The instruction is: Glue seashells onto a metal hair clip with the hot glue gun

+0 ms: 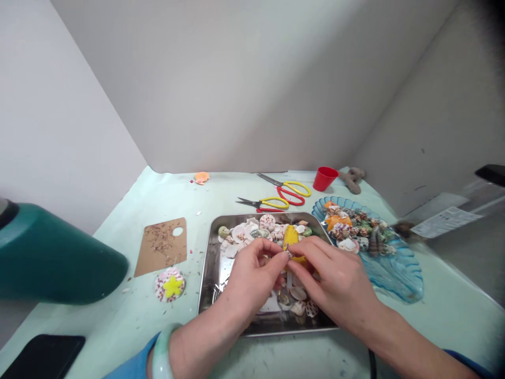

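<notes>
Both my hands meet over a shallow metal tray that holds several seashells. My left hand pinches a small item at its fingertips, too small to name. My right hand is closed in a pinch against the same spot, just in front of a yellow shell. The fingertips of the two hands touch. A pale green bangle sits on my left wrist.
A blue glass shell-shaped dish of shells lies right of the tray. Two yellow-and-red scissors, a red cup, a brown card, a shell piece with a yellow star, a teal object and a black phone surround it.
</notes>
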Tool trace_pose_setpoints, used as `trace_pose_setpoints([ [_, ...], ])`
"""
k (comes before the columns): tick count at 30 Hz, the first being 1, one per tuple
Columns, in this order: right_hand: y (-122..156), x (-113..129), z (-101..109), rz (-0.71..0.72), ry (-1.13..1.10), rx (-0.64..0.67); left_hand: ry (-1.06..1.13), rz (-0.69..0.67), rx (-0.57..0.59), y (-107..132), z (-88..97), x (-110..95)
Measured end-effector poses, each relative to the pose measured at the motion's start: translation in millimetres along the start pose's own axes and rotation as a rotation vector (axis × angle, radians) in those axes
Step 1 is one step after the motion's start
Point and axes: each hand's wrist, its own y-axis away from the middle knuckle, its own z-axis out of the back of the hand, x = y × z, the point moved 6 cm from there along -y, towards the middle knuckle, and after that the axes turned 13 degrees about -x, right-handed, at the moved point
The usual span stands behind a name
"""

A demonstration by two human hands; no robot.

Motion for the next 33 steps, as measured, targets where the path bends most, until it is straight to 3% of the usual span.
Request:
trace_pose_setpoints([
  [16,1.4,-2.5,3.1,-0.009,0.002,-0.05,0.089,0.009,-0.003,2.4,-0.2,-1.2],
  [33,1.3,-7.3,0.8,-0.075,-0.103,0.021,0.051,0.022,0.016,3.0,-1.2,-2.5],
])
